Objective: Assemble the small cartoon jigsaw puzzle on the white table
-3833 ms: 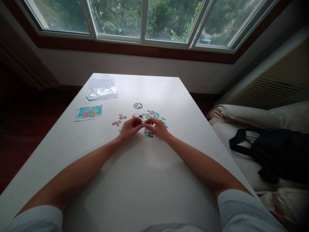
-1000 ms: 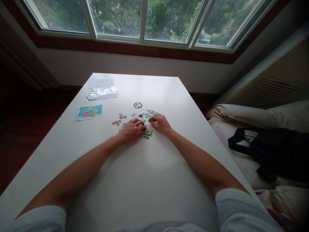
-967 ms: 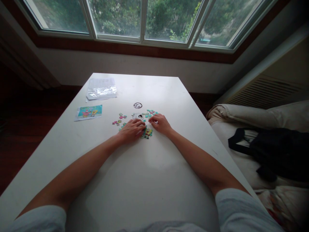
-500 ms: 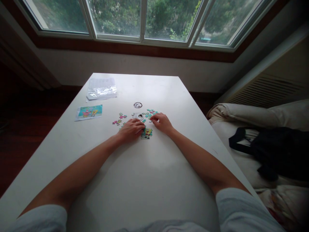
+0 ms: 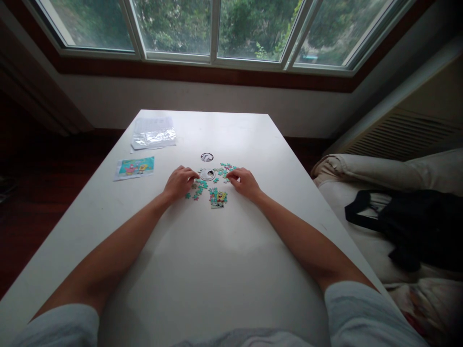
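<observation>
A partly joined jigsaw puzzle (image 5: 218, 198) with a yellow cartoon figure lies flat on the white table, between my hands and a little nearer to me. My left hand (image 5: 179, 183) is left of it, fingers loosely bent and apart, over the edge of the loose teal puzzle pieces (image 5: 198, 190); I see nothing held in it. My right hand (image 5: 245, 184) is beside another group of loose puzzle pieces (image 5: 224, 168), thumb and fingertips drawn close in a pinch. Whatever is between those tips is too small to make out. A round silvery disc (image 5: 207, 174) lies between the hands.
A second round disc (image 5: 207, 157) lies farther back. On the left are a printed picture sheet (image 5: 135, 167) of the cartoon and a clear plastic bag (image 5: 154, 132) over papers. Right of the white table (image 5: 231, 270) is a cream sofa (image 5: 365, 173) with a black bag (image 5: 415, 231).
My left hand has moved left and back from the joined puzzle, uncovering its left part and loose teal pieces. My right hand has shifted slightly right. Earlier both hands met above the puzzle.
</observation>
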`<move>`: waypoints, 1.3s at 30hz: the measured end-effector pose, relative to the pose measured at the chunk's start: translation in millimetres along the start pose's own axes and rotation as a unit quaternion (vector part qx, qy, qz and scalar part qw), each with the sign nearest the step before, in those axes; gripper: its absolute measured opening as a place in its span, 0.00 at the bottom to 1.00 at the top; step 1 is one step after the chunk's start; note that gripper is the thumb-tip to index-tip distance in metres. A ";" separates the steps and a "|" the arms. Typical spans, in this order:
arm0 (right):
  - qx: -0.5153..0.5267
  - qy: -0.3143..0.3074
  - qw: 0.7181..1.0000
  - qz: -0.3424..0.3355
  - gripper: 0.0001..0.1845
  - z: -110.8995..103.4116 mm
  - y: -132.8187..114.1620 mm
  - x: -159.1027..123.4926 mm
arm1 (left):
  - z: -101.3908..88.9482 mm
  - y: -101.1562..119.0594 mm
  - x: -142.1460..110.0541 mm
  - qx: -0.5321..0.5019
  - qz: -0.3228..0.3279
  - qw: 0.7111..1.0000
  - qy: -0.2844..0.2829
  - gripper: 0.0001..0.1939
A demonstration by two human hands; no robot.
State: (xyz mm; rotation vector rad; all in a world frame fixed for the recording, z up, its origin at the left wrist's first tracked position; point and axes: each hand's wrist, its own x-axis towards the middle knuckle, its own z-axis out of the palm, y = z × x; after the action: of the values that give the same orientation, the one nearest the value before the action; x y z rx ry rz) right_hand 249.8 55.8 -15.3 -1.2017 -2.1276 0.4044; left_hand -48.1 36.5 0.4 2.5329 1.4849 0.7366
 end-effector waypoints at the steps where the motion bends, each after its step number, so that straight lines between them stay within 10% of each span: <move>1: 0.001 0.002 1.000 -0.002 0.09 -0.1 0.6 -0.1 | -2.6 -3.5 0.6 -0.004 0.004 1.000 -0.013 0.14; 17: 0.008 0.006 1.000 0.000 0.08 0.8 1.1 -1.5 | -33.9 10.3 1.3 0.043 0.126 0.980 -0.148 0.09; 39: 0.018 0.008 1.000 -0.019 0.08 0.0 -13.8 -3.8 | -10.6 41.3 -6.1 0.008 0.002 0.994 -0.110 0.05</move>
State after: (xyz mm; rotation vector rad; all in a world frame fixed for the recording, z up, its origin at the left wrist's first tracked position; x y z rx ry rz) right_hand 242.3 45.2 -9.2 -1.1400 -2.1161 0.4131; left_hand -22.8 8.6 21.3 2.5323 1.4181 0.4292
